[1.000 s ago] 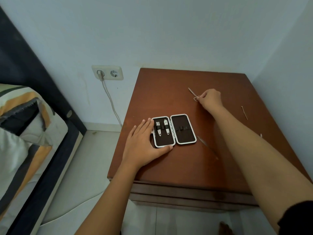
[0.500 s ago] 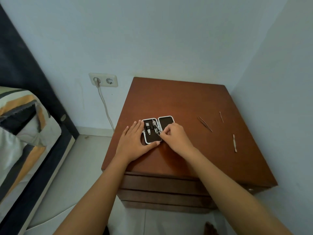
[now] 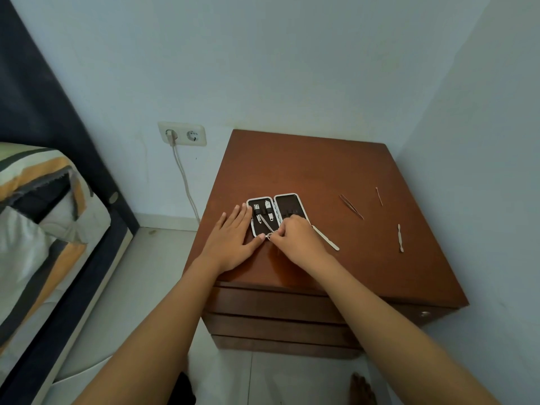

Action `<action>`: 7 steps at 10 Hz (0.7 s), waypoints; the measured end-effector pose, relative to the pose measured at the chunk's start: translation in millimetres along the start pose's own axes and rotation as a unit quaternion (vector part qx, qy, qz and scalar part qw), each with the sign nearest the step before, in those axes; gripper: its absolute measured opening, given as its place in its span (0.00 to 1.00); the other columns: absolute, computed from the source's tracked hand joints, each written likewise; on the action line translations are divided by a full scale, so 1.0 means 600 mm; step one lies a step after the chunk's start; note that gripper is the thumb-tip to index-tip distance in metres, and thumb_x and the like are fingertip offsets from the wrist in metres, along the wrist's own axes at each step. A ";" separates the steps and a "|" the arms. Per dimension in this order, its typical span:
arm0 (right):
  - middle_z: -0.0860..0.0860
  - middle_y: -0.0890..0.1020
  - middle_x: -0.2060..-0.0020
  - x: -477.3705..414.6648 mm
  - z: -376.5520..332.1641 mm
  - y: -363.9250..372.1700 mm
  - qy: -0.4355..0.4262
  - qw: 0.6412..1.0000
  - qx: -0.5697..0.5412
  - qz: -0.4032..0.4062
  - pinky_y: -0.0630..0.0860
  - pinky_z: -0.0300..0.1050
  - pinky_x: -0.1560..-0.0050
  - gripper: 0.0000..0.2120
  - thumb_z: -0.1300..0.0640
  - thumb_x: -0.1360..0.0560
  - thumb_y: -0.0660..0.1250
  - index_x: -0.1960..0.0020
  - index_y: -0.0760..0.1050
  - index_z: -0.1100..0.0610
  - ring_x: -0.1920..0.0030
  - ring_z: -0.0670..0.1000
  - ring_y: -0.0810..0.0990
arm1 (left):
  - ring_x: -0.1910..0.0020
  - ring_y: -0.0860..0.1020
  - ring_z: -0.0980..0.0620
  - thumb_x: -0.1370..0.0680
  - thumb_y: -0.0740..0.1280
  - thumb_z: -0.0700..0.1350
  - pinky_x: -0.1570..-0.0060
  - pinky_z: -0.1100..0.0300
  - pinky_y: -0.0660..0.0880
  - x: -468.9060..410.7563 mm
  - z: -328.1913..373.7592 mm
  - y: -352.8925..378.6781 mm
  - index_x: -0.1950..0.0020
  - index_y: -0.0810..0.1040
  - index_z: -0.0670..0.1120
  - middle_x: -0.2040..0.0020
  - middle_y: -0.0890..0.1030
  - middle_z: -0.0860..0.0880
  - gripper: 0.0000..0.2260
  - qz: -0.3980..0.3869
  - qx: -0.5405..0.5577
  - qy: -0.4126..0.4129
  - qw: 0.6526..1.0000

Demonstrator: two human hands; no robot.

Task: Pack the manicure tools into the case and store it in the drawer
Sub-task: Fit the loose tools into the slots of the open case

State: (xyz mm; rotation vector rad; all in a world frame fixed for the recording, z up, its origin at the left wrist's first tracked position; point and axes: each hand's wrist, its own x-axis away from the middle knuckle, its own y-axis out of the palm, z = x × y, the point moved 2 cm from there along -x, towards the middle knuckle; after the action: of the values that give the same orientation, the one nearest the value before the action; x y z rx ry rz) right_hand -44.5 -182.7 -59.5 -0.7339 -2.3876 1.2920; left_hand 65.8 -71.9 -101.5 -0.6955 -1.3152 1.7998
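Note:
A small black manicure case (image 3: pixel 287 204) with a white rim lies open on the brown nightstand (image 3: pixel 306 168). Its left half holds two metal tools in loops. My left hand (image 3: pixel 232 239) lies flat on the top, pressing against the case's left side. My right hand (image 3: pixel 293 236) pinches small scissors (image 3: pixel 266 226), whose blades lie slanted across the left half. Loose on the top to the right are a nail file (image 3: pixel 326 238), tweezers (image 3: pixel 351 207), a thin pick (image 3: pixel 379 196) and a cuticle pusher (image 3: pixel 399 238).
The nightstand stands in a corner, walls behind and to the right. Closed drawer fronts (image 3: pixel 271 311) face me below the top. A bed (image 3: pixel 38 217) stands at the left. A wall socket (image 3: pixel 182 133) with a cable hangs beside the nightstand.
My right hand picked the scissors from the far side of the top, carried them to the case and now lays them across its left half. My left hand stayed against the case.

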 end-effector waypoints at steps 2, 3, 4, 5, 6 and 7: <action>0.60 0.77 0.53 -0.010 -0.005 0.009 0.002 0.999 0.006 0.046 0.71 0.50 0.53 0.11 0.58 0.27 0.61 0.57 0.77 0.64 0.48 0.58 0.75 | 0.24 0.41 0.56 0.21 0.49 0.61 0.27 0.56 0.39 0.000 -0.003 0.001 0.23 0.42 0.48 0.22 0.44 0.50 0.31 0.001 0.004 0.004 1.000; 0.59 0.77 0.55 -0.007 -0.002 0.008 0.014 0.999 0.008 0.032 0.71 0.49 0.56 0.11 0.57 0.28 0.62 0.60 0.77 0.64 0.50 0.58 0.75 | 0.24 0.41 0.56 0.21 0.49 0.61 0.27 0.56 0.39 0.001 -0.003 0.002 0.23 0.42 0.48 0.22 0.45 0.51 0.31 0.003 0.005 0.005 1.000; 0.58 0.76 0.62 -0.006 0.000 0.006 0.031 0.999 0.005 0.017 0.67 0.46 0.64 0.12 0.56 0.29 0.62 0.68 0.73 0.62 0.55 0.58 0.76 | 0.24 0.42 0.56 0.21 0.49 0.61 0.27 0.57 0.39 0.002 -0.002 0.001 0.23 0.43 0.48 0.22 0.45 0.50 0.31 0.005 0.004 0.006 1.000; 0.56 0.73 0.68 -0.004 -0.004 0.006 0.045 0.999 0.000 0.008 0.64 0.45 0.65 0.17 0.56 0.29 0.63 0.75 0.65 0.57 0.61 0.57 0.74 | 0.24 0.42 0.56 0.21 0.49 0.61 0.27 0.57 0.39 0.002 -0.002 0.001 0.23 0.43 0.48 0.22 0.45 0.50 0.31 0.007 0.005 0.005 1.000; 0.57 0.74 0.69 0.001 -0.005 0.003 0.056 0.998 -0.001 0.005 0.67 0.45 0.65 0.17 0.56 0.29 0.63 0.75 0.64 0.57 0.63 0.57 0.74 | 0.24 0.42 0.56 0.21 0.49 0.60 0.27 0.57 0.39 0.003 -0.002 0.001 0.23 0.43 0.48 0.22 0.45 0.50 0.31 0.006 0.007 0.005 1.000; 0.58 0.75 0.65 0.003 -0.001 0.002 0.062 0.998 0.015 0.011 0.67 0.46 0.64 0.13 0.56 0.29 0.63 0.70 0.67 0.59 0.60 0.59 0.75 | 0.24 0.42 0.55 0.21 0.48 0.61 0.26 0.56 0.39 0.002 -0.003 0.001 0.23 0.42 0.48 0.22 0.45 0.50 0.31 0.005 0.005 0.006 1.000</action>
State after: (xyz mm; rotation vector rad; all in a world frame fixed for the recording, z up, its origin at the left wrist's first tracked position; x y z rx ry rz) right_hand -45.5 -180.8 -60.1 -0.8083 -2.2641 1.2491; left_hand 66.2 -70.0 -102.7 -0.7073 -1.2974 1.8058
